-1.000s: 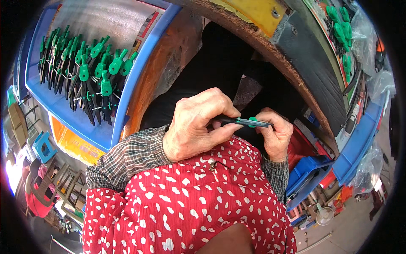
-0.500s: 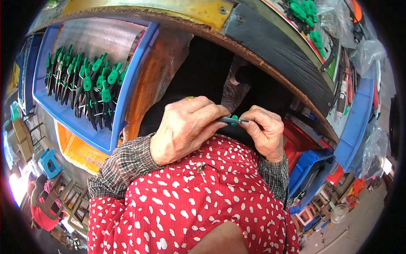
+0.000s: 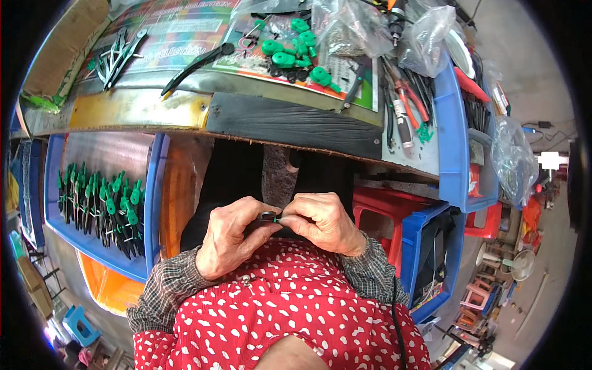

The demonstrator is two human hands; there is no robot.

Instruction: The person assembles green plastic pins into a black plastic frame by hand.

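Above my lap, in front of the red apron with white spots (image 3: 290,271), both hands meet at a small black and green part (image 3: 268,216). My left hand (image 3: 231,237) pinches its dark body between thumb and fingers. At the green end, the thumb and forefinger of my right hand (image 3: 324,223) press together. Most of the part is hidden by fingers, so its kind does not show. Left of me, a blue bin (image 3: 154,197) holds many black tools with green ends (image 3: 102,203) standing in rows.
The workbench edge (image 3: 296,126) runs across ahead. On it lie green plastic pieces (image 3: 290,57), a black curved handle (image 3: 197,69), plier-like tools (image 3: 123,58) and red-handled pliers (image 3: 414,98). Blue bins (image 3: 453,129) and a red stool (image 3: 370,198) stand at right.
The view has tilted up, showing more of the bench top. My hands have come closer together, and the part, which lay lengthwise between them, is now mostly covered by my fingers.
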